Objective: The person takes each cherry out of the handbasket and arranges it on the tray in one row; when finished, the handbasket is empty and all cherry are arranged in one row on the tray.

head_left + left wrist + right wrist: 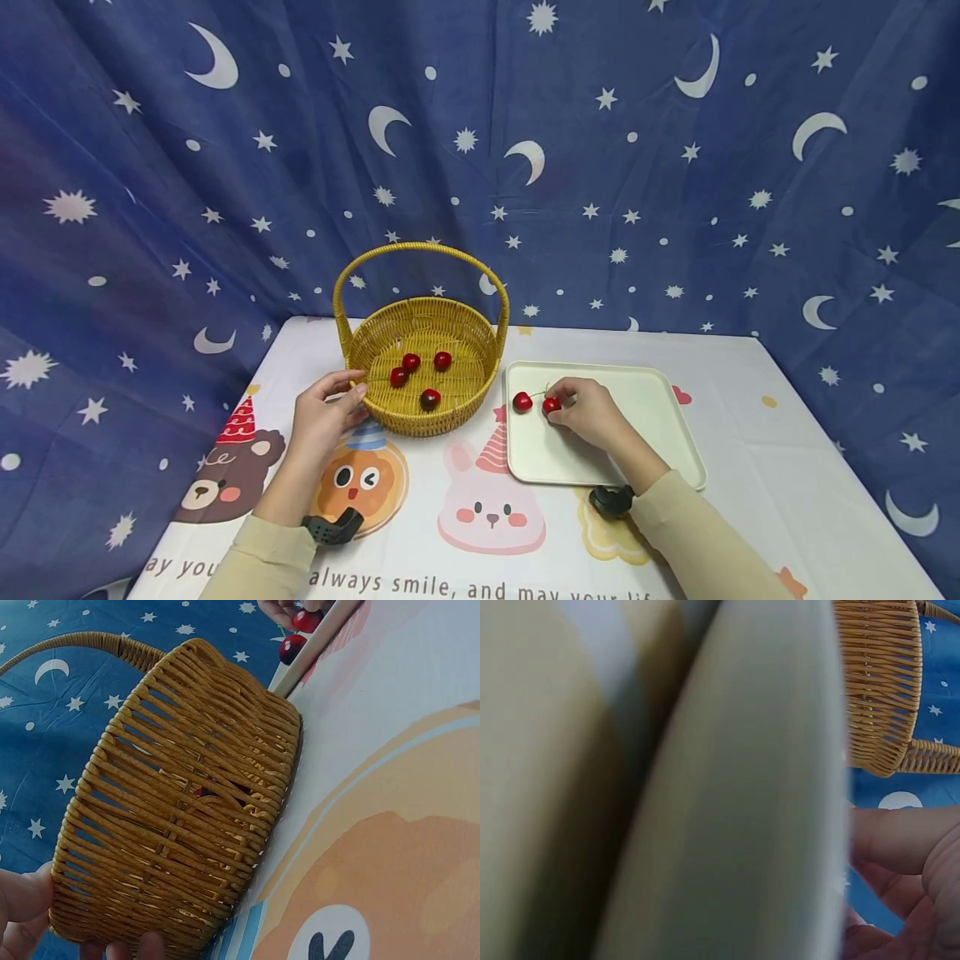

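A yellow woven basket (425, 425) with a tall arched handle stands on the table, and several dark red cherries (442, 361) lie inside it. My left hand (327, 412) grips the basket's left rim; in the left wrist view the thumb (24, 894) is at the rim and fingertips touch the woven wall. Over the left part of a cream tray (622, 450), my right hand (588, 410) pinches a red cherry (551, 406). Another cherry (522, 402) with a green stem sits just left of it on the tray. In the right wrist view the tray's blurred edge hides the fingertips.
A white tablecloth (491, 575) printed with cartoon animals and lettering covers the table. Behind and beside it hangs a blue curtain (570, 100) with moons and stars. The basket stands left of the tray, with a narrow gap between them.
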A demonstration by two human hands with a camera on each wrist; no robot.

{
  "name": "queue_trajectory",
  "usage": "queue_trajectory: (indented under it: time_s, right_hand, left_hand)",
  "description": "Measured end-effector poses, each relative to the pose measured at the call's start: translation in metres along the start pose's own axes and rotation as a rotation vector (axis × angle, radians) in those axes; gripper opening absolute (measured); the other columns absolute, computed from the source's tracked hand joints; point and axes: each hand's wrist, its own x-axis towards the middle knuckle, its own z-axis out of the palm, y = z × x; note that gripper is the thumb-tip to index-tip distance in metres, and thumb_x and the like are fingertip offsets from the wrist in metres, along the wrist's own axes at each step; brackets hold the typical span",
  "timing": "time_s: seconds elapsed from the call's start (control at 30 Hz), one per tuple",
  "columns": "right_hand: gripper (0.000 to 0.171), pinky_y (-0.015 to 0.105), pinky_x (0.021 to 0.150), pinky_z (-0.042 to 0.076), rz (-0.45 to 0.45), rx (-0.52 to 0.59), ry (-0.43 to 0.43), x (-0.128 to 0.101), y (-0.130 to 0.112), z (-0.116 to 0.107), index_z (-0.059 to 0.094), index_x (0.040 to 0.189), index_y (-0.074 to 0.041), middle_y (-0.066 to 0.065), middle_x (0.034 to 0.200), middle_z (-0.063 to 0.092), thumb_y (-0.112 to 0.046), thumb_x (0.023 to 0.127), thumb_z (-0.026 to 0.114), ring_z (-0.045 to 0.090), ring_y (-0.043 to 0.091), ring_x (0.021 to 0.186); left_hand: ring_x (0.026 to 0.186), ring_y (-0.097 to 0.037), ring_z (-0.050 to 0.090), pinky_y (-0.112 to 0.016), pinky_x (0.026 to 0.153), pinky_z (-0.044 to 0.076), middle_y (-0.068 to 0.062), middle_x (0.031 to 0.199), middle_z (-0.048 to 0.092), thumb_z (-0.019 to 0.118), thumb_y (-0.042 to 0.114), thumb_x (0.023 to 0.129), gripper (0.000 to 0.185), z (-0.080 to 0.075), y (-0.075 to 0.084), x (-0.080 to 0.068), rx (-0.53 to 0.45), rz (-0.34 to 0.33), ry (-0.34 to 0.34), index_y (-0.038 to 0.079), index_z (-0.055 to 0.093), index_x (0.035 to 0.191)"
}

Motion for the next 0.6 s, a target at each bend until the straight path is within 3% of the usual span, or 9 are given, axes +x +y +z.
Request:
queue_trajectory:
  time_s: [0.23, 0.47, 0.6]
  right_hand:
    - [0.027, 0.027, 0.063, 0.056, -0.010, -0.032, 0.012, 0.0020, 0.0013, 0.0004, 0.080, 0.110, -0.016, 0.008, 0.107, 0.072, -0.006, 0.085, 0.087, 0.061, 0.019, 0.085]
    - [0.032, 0.029, 0.057, 0.059, 0.000, 0.032, -0.011, 0.0007, 0.0005, -0.0007, 0.079, 0.116, -0.014, 0.013, 0.112, 0.072, -0.002, 0.087, 0.084, 0.065, 0.016, 0.067]
    - [0.033, 0.030, 0.056, 0.059, 0.014, 0.058, -0.009, -0.0002, -0.0001, -0.0016, 0.078, 0.118, -0.013, 0.014, 0.114, 0.072, -0.001, 0.088, 0.082, 0.064, 0.015, 0.065]
  left_hand:
    - [0.101, -0.009, 0.069, -0.031, 0.093, 0.067, -0.009, 0.131, 0.050, 0.068, 0.018, 0.107, 0.042, -0.0004, -0.0011, 0.0004, 0.004, 0.007, 0.001, 0.008, 0.063, 0.148]
    - [0.096, -0.005, 0.069, -0.032, 0.094, 0.067, -0.009, 0.131, 0.050, 0.068, 0.018, 0.107, 0.042, -0.0003, -0.0012, 0.0005, 0.001, 0.008, 0.005, 0.007, 0.063, 0.148]
    - [0.096, -0.005, 0.069, -0.032, 0.094, 0.067, -0.008, 0.130, 0.049, 0.068, 0.018, 0.107, 0.042, 0.0001, -0.0014, 0.0001, -0.003, 0.004, 0.005, 0.007, 0.063, 0.148]
